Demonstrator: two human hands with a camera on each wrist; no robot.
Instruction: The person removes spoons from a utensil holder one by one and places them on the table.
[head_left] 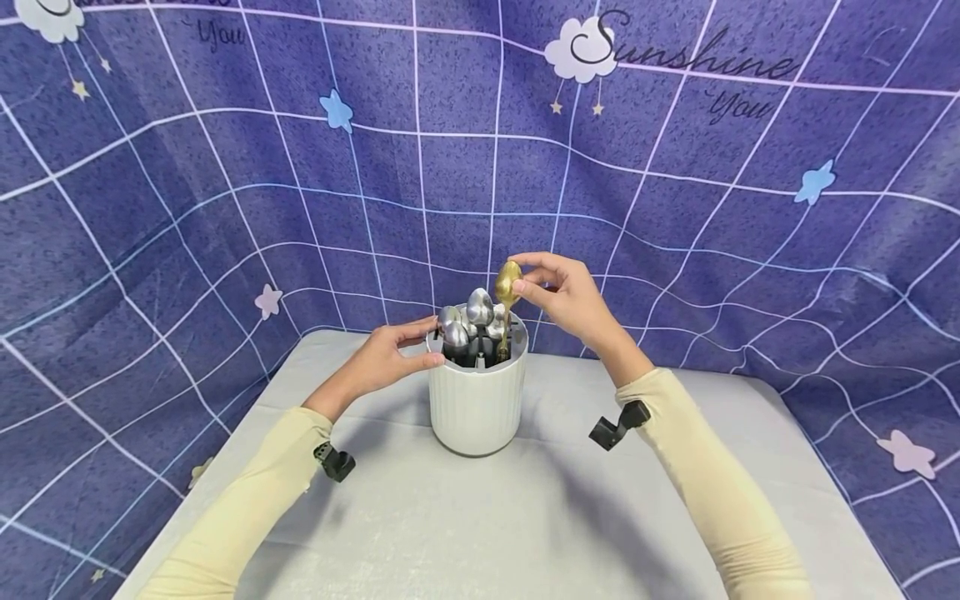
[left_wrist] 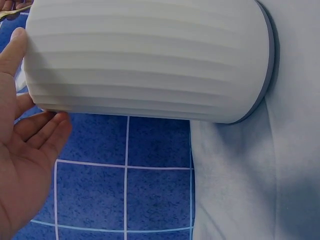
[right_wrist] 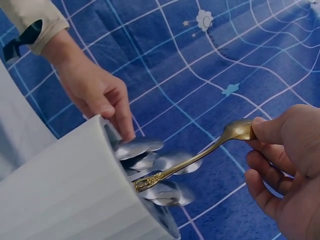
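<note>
Head view shows the gold metal spoon with an egg-shaped bowl (head_left: 508, 283) standing almost upright, bowl up and handle running down inside the right part of the white ribbed cylindrical holder (head_left: 477, 412), which stands on the pale cloth-covered counter (head_left: 465, 525). Of the two hands, the right hand (head_left: 564, 296) is at the spoon, pinching its bowl from the right side with thumb and fingers. Opposite, the left hand (head_left: 386, 358) touches the holder's left rim, thumb and fingers parted, and the shiny silver metal spoons (head_left: 478, 308) lie between it and the gold spoon.

Left wrist view shows the left hand at the rim end of the holder, thumb apart from the loosely bent fingers, with no spoon in its grasp.

Right wrist view makes the spoon's axis plain: a line from the right hand's pinch on the bowl down to the holder, the ornate handle passing inside the rim beside the silver spoons, its lower end hidden
</note>
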